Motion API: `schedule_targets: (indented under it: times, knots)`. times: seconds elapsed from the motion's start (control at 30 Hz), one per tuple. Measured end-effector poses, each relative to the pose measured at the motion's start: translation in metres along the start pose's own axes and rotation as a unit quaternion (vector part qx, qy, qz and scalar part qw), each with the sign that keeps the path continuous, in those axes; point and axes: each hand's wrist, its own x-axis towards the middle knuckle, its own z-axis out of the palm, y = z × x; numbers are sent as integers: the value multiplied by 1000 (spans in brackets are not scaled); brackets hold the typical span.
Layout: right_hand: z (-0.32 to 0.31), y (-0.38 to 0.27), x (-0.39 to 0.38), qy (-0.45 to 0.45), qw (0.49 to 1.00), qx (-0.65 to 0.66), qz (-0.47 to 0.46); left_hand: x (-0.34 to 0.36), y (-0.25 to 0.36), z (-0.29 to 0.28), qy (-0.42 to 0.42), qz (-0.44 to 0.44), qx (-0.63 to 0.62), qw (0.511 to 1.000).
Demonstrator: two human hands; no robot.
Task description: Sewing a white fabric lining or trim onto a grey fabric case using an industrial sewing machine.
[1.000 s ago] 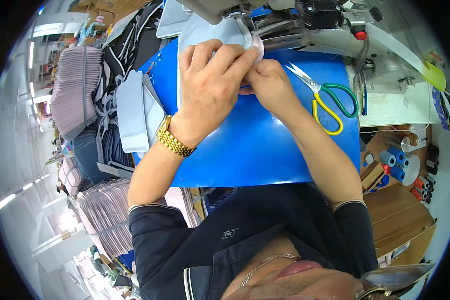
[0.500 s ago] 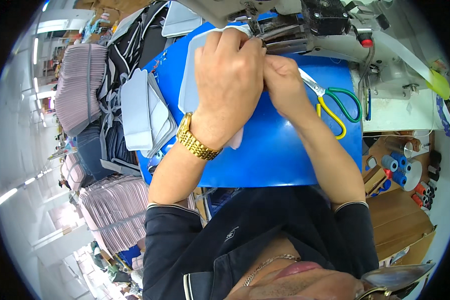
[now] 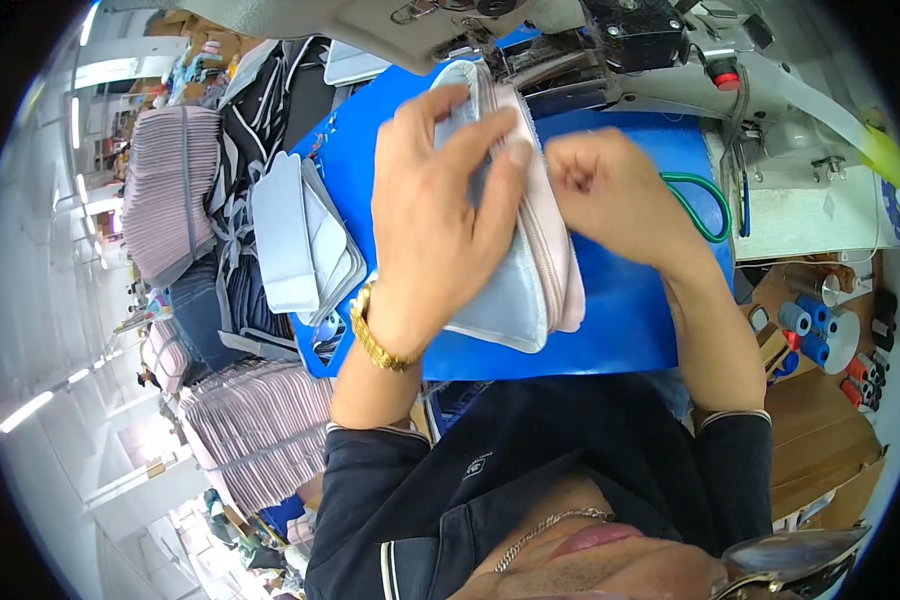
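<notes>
My left hand [image 3: 440,200] is closed on a zippered pouch [image 3: 545,265], light grey on one side and pale pink on the other. The thumb and fingers press on its grey face, and the pouch stands slanted above the blue work surface [image 3: 630,320]. Just right of its pink side is my right hand [image 3: 610,190], fingers curled in, slightly blurred; whatever they may pinch is hidden. Beyond that hand shows the green handle of the scissors [image 3: 725,215]; the rest of them is covered. The sewing machine [image 3: 560,60] stands at the far edge, close to the pouch's top.
Grey flat pieces [image 3: 295,235] lie stacked at the left of the blue surface. Further left are tied bundles of pink pieces [image 3: 175,180] and dark straps [image 3: 240,150]. Thread spools [image 3: 810,325] stand in a wooden area at the right.
The pouch has come away from beneath the machine head toward me and turned, now showing its zipper and pink side. My right hand has moved right, apart from my left, covering more of the scissors.
</notes>
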Motion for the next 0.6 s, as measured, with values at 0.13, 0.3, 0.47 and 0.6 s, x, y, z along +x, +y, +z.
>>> schedule_targets:
  times: [0.13, 0.3, 0.47, 0.6]
  knots:
    - [9, -5, -25, -3, 999, -32, 9, -37, 26, -7, -25, -50, -51, 997]
    - [15, -15, -32, 47, 999, -9, 13, -45, 30, -3, 8, -61, -61, 996]
    - [10, -10, -5, 71, 996, -35, -47, -24, 10, 5, 32, -51, -81, 995]
    - [4, -5, 18, 90, 990, -93, -63, -3, -7, 8, 30, -52, -99, 993]
